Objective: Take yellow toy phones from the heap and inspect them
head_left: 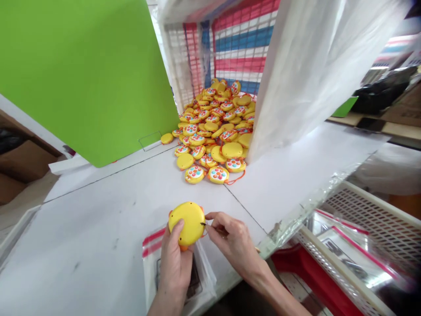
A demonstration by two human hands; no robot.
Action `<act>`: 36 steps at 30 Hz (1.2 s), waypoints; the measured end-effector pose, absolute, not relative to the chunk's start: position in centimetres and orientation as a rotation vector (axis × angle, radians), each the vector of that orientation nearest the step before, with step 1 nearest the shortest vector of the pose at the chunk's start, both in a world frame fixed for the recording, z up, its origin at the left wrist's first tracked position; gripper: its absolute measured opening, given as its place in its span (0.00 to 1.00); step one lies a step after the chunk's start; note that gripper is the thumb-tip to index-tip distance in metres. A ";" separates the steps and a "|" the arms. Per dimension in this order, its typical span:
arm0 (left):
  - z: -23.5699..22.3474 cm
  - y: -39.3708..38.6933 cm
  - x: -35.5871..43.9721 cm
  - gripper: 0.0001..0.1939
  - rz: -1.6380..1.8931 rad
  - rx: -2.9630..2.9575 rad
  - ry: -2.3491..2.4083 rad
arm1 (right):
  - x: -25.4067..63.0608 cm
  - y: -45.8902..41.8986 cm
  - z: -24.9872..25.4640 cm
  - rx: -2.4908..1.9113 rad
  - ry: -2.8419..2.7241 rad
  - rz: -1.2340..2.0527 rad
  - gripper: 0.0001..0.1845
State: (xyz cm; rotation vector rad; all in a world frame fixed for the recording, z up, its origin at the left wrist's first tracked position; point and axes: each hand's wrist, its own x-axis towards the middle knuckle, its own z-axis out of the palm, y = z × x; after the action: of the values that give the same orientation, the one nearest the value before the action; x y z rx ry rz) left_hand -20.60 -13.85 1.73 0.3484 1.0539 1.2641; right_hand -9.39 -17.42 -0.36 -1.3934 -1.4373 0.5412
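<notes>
In my left hand (176,265) is a round yellow plastic toy (189,223), its plain back with small screw holes turned up. Orange bits stick out at its rim. My right hand (232,239) is at the toy's right edge, thumb and forefinger pinched on a small dark thing too small to name. Beneath my left hand lies a stack of clear zip bags (153,248) with red stripes and dark print. Farther back is a heap of similar yellow toys (232,150), some showing white faces with coloured dots, several with red cords.
The heap spills from a striped, plastic-lined bin (241,52) onto the white table (108,224). A green board (88,83) stands at the left. Below the table's right edge, a white basket (348,276) holds bags beside a red stool (309,272).
</notes>
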 end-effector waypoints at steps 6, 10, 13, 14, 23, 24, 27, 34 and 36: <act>1.5 -13.2 -21.3 0.13 1.193 0.164 1.057 | -3.2 -15.9 -3.0 -1.539 -1.495 0.228 0.09; 0.9 -13.6 -22.0 0.23 1.262 0.326 1.031 | 7.2 -13.0 -6.3 -1.963 -1.499 -0.133 0.12; 0.0 -14.2 -22.6 0.32 1.258 0.667 1.039 | 11.0 -11.9 -7.0 -2.029 -1.580 -0.134 0.15; -0.4 -14.4 -22.9 0.32 1.253 0.796 1.079 | 10.6 -12.0 -6.8 -1.979 -1.569 -0.103 0.16; -2.9 -15.4 -24.8 0.28 1.154 1.929 1.215 | -9.0 -17.3 -0.7 -1.064 -0.941 1.586 0.31; -2.8 -15.5 -25.0 0.29 1.108 2.088 1.175 | -10.0 -17.4 -0.6 -1.011 -0.846 1.644 0.30; -2.2 -15.8 -25.8 0.32 0.980 2.415 0.976 | -10.7 -17.3 -1.3 -0.962 -0.661 1.693 0.28; -0.3 -16.3 -27.7 0.24 1.190 1.292 1.321 | -9.9 -17.8 -3.6 -0.896 -0.478 1.584 0.28; -0.2 -16.4 -27.2 0.25 1.021 1.058 1.224 | -10.3 -18.1 -3.6 -0.873 -0.517 1.586 0.28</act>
State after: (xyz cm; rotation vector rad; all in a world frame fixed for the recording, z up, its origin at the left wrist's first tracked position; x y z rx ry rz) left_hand -27.18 -16.38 -0.22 1.0581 1.2236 1.0214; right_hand -10.30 -18.13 -3.58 -0.8728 -0.5173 1.5855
